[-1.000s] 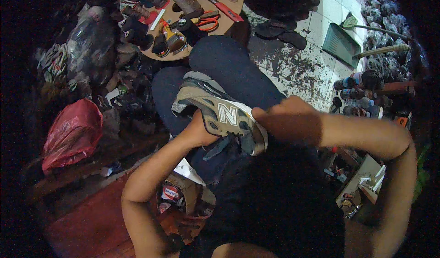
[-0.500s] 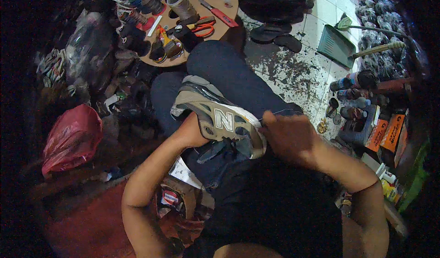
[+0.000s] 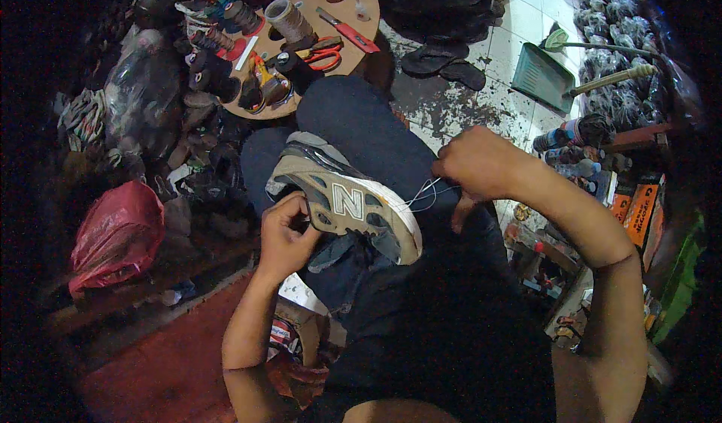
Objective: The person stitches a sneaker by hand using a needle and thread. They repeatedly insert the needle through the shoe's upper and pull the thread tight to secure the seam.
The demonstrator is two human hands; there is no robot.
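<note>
A grey-beige sneaker (image 3: 310, 186) lies on its side across my dark-trousered lap, its white sole edge facing away and its toe toward the right. My left hand (image 3: 287, 233) pinches the shoe's rim near the opening, thumb and fingertips together. Off to the right of the toe, my right hand (image 3: 481, 166) is closed at the fingertips on a thin white thread (image 3: 423, 194). That thread runs in loose loops from the sole edge to the fingers. Whether a needle or hook is in the right hand, I cannot tell.
Ahead, a round board (image 3: 352, 15) carries thread spools (image 3: 289, 21), a red cutter (image 3: 347, 30) and orange-handled scissors (image 3: 323, 53). A green dustpan (image 3: 541, 77) lies on the tiled floor at right, near bottles (image 3: 575, 154) and orange boxes (image 3: 643, 211). A red plastic bag (image 3: 120, 231) sits at left.
My left hand has come out from inside the sneaker to its rim. My right hand has moved up and away from the toe, and loops of thread now show between them.
</note>
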